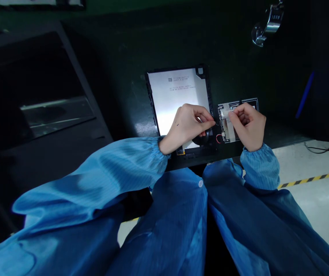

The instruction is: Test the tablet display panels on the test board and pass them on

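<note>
A display panel [178, 101] with a silvery-white back and black frame lies on the dark green work surface. Over its lower right part is my left hand [190, 122], thumb and fingertips pinched together at the panel's right edge. What they hold, if anything, is too small to make out. Partly under this hand is a dark rounded thing [201, 138]. Right of the panel lies a circuit board [236, 136] with a pale strip of tape [230, 128] across it and thin red wires [218, 138] at its left. My right hand [248, 124] is closed in a pinch at the tape's upper part; its grip is unclear.
A shiny metal tape dispenser-like piece [273, 23] stands at the back right. A blue stick [305, 95] lies at the right. A large dark framed tray [76, 73] fills the left side. The table's front edge [227, 155] runs just before my lap.
</note>
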Action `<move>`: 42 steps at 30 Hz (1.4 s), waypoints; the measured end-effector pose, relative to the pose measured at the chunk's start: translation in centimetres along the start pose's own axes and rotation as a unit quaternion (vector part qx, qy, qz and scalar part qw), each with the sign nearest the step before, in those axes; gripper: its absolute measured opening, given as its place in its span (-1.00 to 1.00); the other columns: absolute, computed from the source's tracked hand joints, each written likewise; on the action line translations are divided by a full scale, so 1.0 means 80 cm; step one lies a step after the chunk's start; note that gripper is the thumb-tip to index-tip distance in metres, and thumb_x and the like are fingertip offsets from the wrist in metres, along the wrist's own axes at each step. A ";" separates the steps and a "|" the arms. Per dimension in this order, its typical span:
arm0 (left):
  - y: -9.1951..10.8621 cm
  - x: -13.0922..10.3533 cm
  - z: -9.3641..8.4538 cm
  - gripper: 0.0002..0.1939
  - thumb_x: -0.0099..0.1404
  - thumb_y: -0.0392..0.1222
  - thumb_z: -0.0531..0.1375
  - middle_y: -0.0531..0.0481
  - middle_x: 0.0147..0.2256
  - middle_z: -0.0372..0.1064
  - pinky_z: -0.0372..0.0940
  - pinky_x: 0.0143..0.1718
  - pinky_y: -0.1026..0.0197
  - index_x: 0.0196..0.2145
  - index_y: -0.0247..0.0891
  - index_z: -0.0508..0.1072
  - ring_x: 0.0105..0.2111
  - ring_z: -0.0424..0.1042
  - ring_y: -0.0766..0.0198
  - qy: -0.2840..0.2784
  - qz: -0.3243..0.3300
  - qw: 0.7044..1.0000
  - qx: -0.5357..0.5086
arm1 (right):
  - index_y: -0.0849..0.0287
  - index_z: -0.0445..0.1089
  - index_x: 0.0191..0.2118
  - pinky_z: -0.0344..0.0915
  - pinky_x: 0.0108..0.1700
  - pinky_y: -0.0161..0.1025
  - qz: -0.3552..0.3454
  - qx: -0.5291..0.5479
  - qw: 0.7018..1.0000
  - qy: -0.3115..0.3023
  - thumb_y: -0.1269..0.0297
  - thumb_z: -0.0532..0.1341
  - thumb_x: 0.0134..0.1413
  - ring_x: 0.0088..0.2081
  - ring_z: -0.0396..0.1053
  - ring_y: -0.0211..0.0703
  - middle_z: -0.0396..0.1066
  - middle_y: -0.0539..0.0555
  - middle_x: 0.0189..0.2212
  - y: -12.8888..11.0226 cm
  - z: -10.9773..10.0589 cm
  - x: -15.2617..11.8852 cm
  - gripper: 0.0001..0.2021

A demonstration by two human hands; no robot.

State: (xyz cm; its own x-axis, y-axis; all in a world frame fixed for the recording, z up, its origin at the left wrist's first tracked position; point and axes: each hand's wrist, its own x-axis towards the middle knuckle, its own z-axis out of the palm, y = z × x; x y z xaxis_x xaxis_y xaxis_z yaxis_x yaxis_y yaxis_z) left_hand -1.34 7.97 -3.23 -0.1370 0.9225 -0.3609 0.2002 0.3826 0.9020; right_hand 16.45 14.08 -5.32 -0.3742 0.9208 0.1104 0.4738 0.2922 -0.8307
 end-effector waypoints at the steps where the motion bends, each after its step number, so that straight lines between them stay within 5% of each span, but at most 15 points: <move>1: 0.000 0.000 0.000 -0.95 0.12 -0.30 0.32 0.02 -0.59 0.46 0.30 -0.62 0.30 -0.48 -0.29 0.54 -0.67 0.37 0.37 0.000 0.000 1.000 0.001 | 0.10 0.29 -0.48 0.17 -0.49 -0.34 -0.001 0.002 1.000 0.000 0.24 0.25 0.12 -0.57 0.19 -0.35 0.26 -0.11 -0.60 0.000 0.000 0.000 -0.81; 13: 0.001 0.002 0.002 -0.96 0.12 -0.32 0.32 0.03 -0.60 0.44 0.28 -0.63 0.33 -0.48 -0.31 0.54 -0.68 0.36 0.39 0.001 0.004 1.000 -0.003 | 0.12 0.31 -0.48 0.17 -0.48 -0.35 -0.008 0.010 1.000 0.001 0.26 0.26 0.11 -0.57 0.18 -0.36 0.25 -0.13 -0.61 0.002 0.001 0.001 -0.82; 20: 0.001 0.005 0.002 -0.96 0.10 -0.33 0.32 0.05 -0.60 0.43 0.27 -0.63 0.35 -0.49 -0.30 0.53 -0.67 0.37 0.39 -0.002 -0.001 1.000 -0.007 | 0.13 0.39 -0.40 0.21 -0.42 -0.33 0.000 -0.016 0.997 -0.080 0.32 0.40 -0.08 -0.58 0.17 -0.38 0.28 -0.16 -0.58 0.004 -0.006 0.005 -0.84; 26: -0.001 0.005 0.006 -0.95 0.14 -0.26 0.29 0.05 -0.57 0.44 0.27 -0.59 0.32 -0.46 -0.28 0.52 -0.66 0.36 0.37 -0.021 0.017 1.000 0.015 | 0.14 0.37 -0.45 0.15 -0.42 -0.30 -0.007 -0.085 0.993 -0.082 0.25 0.45 -0.12 -0.55 0.21 -0.34 0.27 -0.15 -0.59 0.003 -0.003 0.014 -0.77; 28: 0.005 0.004 -0.006 -0.91 0.21 -0.21 0.25 0.01 -0.49 0.48 0.33 -0.49 0.27 -0.40 -0.27 0.53 -0.58 0.41 0.32 -0.010 0.053 0.997 0.057 | 0.13 0.39 -0.40 0.16 -0.44 -0.31 -0.013 -0.070 0.994 -0.083 0.24 0.44 -0.10 -0.54 0.24 -0.33 0.29 -0.15 -0.58 0.002 -0.007 0.012 -0.78; 31: 0.010 0.007 -0.048 -0.79 0.35 -0.09 0.16 -0.10 -0.18 0.53 0.39 -0.10 0.10 -0.25 -0.24 0.55 -0.25 0.49 0.16 0.089 0.125 0.971 0.185 | 0.11 0.43 -0.28 0.27 -0.44 -0.30 -0.071 -0.029 0.996 -0.049 0.25 0.36 0.04 -0.50 0.33 -0.29 0.40 -0.09 -0.49 -0.003 -0.016 -0.010 -0.86; 34: -0.004 0.018 -0.101 -0.64 0.27 0.02 0.27 -0.18 0.09 0.40 0.06 0.29 -0.16 -0.06 -0.23 0.49 0.17 0.28 -0.16 0.149 0.153 0.939 0.268 | 0.05 0.49 -0.32 0.44 -0.30 -0.20 -0.239 -0.080 0.968 -0.021 0.30 0.27 0.15 -0.37 0.48 -0.19 0.54 -0.02 -0.40 -0.008 -0.011 -0.057 -0.96; 37: -0.030 0.028 -0.133 -0.36 0.04 0.10 0.44 -0.23 0.16 0.32 -0.10 0.35 -0.20 0.01 -0.21 0.42 0.29 0.08 -0.31 0.130 0.159 0.941 0.270 | 0.03 0.55 -0.08 0.50 0.00 -0.11 -0.354 -0.114 0.924 -0.088 0.26 0.25 0.21 -0.09 0.56 -0.09 0.62 0.04 -0.14 -0.006 0.016 -0.108 -0.80; 42: -0.048 0.027 -0.135 -0.34 -0.03 0.15 0.48 -0.23 0.02 0.35 0.07 0.22 -0.19 -0.07 -0.23 0.39 0.12 0.22 -0.28 0.150 0.130 0.928 0.316 | 0.14 0.31 0.30 0.34 0.24 -0.14 -0.305 -0.208 0.917 -0.151 0.20 0.17 0.33 0.24 0.36 -0.06 0.40 0.13 0.20 0.001 0.060 -0.144 -0.53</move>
State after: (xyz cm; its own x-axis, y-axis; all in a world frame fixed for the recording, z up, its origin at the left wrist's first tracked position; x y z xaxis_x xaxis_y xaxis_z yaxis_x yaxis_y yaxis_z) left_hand -12.91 7.91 -4.94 -0.2493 0.9683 0.0172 0.7804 0.1903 0.5957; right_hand 16.92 2.28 -9.27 -0.8447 0.4579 0.2771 0.3422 0.8601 -0.3783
